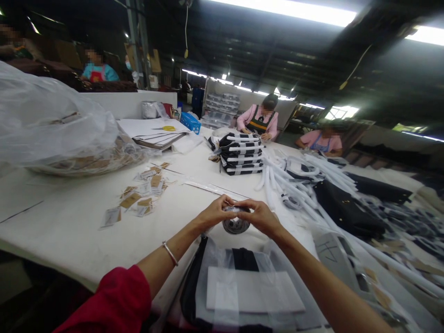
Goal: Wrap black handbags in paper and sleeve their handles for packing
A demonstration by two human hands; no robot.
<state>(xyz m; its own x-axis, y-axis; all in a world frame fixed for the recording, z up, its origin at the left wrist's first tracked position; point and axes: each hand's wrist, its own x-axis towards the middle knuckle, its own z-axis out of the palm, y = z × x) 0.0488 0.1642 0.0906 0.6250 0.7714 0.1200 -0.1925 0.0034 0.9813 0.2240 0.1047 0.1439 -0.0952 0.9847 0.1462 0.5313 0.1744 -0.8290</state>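
My left hand (218, 212) and my right hand (258, 216) meet fingertip to fingertip over the table, pinching a small round grey coil (236, 225) between them. It looks like a rolled strap in clear plastic; the fingers cover its top. Below my hands, close to my body, lies a black bag (192, 296) partly covered in translucent plastic. A white rectangular board (255, 291) rests on top of it under clear plastic strips.
Paper tags (138, 196) lie scattered left of my hands, near a large plastic sack (62, 125). Yellow-handled scissors (169, 128) rest on stacked sheets. Beyond stand stacked black bags (241, 155). White foam tubes (312, 203) spread rightward. Two co-workers (258, 120) work across the table.
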